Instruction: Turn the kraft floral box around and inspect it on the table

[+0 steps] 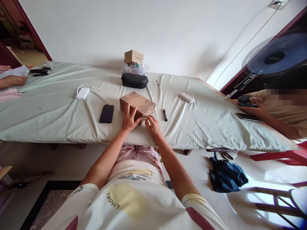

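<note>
A small brown cardboard box (139, 103) with printed line drawings lies on the cloth-covered table (59, 111) near its front edge. My left hand (129, 118) rests on the box's near left side, fingers spread against it. My right hand (152, 124) sits at the box's near right corner with fingers curled in a pinch; what they hold, if anything, is too small to make out. A black phone (106, 113) lies left of the box and a black pen (165, 114) lies right of it.
A black case (134, 80), a clear tub (145, 69) with a second cardboard box (133, 57) on it, and two white devices (82, 93) (186, 97) lie farther back. A person at right holds a black object (244, 100) beside a phone (248, 117). Another person's hand (13, 80) is at far left. A fan (275, 56) stands right.
</note>
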Available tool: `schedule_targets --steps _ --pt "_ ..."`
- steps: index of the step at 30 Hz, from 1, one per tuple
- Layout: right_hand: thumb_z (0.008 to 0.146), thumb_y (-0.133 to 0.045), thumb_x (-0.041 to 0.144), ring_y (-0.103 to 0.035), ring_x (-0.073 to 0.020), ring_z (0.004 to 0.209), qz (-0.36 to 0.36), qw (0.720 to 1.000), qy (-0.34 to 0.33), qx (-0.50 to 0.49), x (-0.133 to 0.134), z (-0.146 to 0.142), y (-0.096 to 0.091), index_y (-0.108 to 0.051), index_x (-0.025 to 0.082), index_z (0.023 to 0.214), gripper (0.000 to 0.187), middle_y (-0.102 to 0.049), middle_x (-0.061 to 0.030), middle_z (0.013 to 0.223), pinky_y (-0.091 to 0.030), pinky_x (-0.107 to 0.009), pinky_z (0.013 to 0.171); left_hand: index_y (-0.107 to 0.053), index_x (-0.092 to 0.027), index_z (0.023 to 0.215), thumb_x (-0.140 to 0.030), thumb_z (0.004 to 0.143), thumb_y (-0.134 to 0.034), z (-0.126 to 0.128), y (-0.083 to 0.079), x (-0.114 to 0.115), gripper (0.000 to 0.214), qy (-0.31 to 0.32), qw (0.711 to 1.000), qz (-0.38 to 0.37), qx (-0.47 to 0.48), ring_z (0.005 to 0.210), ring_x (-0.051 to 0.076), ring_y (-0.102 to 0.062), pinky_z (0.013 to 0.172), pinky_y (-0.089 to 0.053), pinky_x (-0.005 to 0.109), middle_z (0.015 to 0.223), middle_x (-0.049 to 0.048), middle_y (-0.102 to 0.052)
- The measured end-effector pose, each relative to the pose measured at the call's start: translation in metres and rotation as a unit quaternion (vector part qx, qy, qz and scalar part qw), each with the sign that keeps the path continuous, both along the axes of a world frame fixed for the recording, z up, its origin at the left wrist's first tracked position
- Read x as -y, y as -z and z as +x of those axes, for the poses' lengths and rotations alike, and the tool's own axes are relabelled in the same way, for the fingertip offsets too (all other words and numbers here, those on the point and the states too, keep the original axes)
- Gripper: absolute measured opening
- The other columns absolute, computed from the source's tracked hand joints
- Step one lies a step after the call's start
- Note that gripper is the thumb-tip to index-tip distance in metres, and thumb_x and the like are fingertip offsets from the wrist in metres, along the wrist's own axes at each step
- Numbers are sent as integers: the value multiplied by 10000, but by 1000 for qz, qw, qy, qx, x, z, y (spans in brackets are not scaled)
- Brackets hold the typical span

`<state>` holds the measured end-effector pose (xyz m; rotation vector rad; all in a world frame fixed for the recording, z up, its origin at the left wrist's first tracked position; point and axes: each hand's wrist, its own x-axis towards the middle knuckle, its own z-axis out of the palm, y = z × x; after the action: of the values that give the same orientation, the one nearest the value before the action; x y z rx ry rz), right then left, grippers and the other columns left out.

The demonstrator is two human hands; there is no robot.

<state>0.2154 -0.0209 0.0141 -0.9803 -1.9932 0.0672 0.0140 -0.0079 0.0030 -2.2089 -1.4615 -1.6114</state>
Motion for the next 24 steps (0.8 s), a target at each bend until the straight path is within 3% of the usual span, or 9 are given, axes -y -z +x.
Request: schedule_targets --steps 2,4,7,10,18,24 --pt "1061 -454 403 -658 -274 1216 53 997 47 -4 2 1 -2 -706 236 1296 383 -719 -133 1280 -521 -458 1086 -553 -180 1498 -753 914 -579 1 1 -1 818 14 1000 4 -7 1611 430 -248 1273 -287 612 1705 246 -282" --pt "1045 -499 402 -595 -296 1345 81 995 45 24 4 1 -4 -673 254 1377 403 -685 -125 1391 -453 -494 1171 -561 -184 1481 -760 904 -590 3 2 0 815 19 1000 11 -13 1612 431 -246 1273 -294 608 1701 242 -291" --pt "1030 -539 407 -533 -299 1440 76 993 6 89 5 -3 -5 -654 296 1422 423 -659 -86 1470 -384 -507 1226 -582 -199 1458 -697 963 -547 5 3 1 703 24 999 22 -32 1619 401 -244 1283 -293 583 1694 215 -321" --pt "1040 -522 413 -505 -287 1479 56 992 15 109 3 -6 -5 -626 299 1461 449 -640 -72 1508 -345 -505 1255 -583 -207 1458 -598 1008 -526 5 3 1 599 28 998 22 -43 1617 367 -268 1287 -304 559 1682 198 -352" --pt "1054 -451 334 -437 -301 1530 38 989 136 37 -11 8 1 -563 274 1520 483 -546 -102 1598 -343 -543 1262 -579 -170 1442 -496 988 -551 5 3 0 559 41 999 19 -20 1608 342 -296 1297 -311 546 1674 199 -377" --pt "1000 -444 224 -409 -288 1546 48 987 156 9 -18 13 11 -496 263 1570 574 -458 -109 1650 -404 -538 1245 -580 -191 1428 -448 999 -513 5 3 0 505 41 999 4 6 1568 314 -384 1273 -373 501 1654 178 -413"
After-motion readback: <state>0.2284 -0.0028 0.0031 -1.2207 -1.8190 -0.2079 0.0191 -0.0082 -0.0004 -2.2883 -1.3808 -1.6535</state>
